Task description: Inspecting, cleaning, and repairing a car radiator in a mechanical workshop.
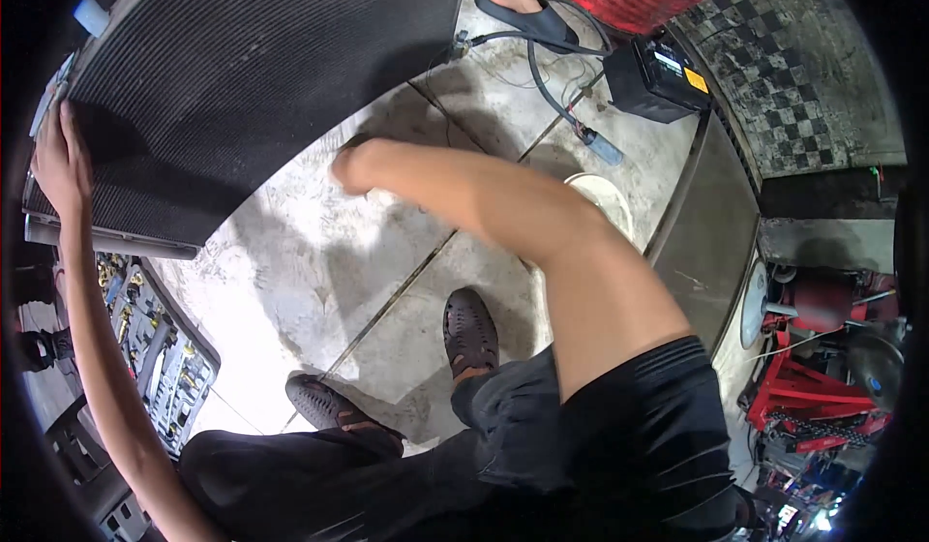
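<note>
A large black finned radiator (252, 68) stands at the upper left, its ribbed face toward me. My left hand (64, 166) grips its left edge, fingers stretched along the rim. Just beyond those fingertips is a thin pale-blue piece (50, 97), too small to name. My right arm reaches across the middle, and my right hand (354, 166) is low beside the radiator's curved near edge. Its fingers are turned away and hidden, so whether it holds anything does not show.
An open tool case (179, 377) lies at the left. A black battery (658, 77), cables (547, 82) and a white bucket (602, 194) partly behind my arm are to the right. Another person's sandalled foot (518, 5) is at the top. Red equipment (808, 382) stands far right.
</note>
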The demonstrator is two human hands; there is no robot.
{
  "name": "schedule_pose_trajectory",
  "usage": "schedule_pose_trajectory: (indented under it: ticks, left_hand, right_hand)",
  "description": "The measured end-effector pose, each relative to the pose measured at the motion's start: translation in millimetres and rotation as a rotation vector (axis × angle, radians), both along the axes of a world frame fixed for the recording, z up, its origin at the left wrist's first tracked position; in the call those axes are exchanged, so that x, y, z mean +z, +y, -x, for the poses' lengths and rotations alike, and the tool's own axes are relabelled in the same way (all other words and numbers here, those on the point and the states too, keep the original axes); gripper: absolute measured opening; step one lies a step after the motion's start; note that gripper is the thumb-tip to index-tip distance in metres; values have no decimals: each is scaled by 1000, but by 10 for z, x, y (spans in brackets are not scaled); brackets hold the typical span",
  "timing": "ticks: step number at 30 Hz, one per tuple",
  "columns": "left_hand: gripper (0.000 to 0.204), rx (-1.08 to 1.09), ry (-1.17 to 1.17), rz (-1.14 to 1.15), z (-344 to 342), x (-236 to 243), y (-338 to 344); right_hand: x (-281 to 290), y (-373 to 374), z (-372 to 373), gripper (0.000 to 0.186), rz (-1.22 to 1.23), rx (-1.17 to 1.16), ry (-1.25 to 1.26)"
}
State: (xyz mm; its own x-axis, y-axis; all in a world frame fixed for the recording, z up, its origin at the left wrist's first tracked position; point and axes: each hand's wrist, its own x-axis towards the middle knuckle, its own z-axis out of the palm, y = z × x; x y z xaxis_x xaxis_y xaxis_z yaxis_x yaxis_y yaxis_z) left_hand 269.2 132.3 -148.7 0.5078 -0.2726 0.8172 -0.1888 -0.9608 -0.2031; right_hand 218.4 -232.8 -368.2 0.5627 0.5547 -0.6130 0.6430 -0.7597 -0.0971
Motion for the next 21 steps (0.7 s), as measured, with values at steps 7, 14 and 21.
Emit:
schedule_pose_trajectory:
  ticks: [7, 14, 21]
  left_hand:
    - [40, 144, 94, -77, 238, 105, 25]
    - [39, 339, 102, -77, 640, -9, 286]
    - [33, 145, 124, 58, 324, 163, -403]
  right_hand:
    - [-595, 1628, 273, 28, 356, 366, 125]
    - [-244, 1665, 1029, 23, -160, 737, -32]
    - [-928, 960, 385, 27, -185, 741, -119]
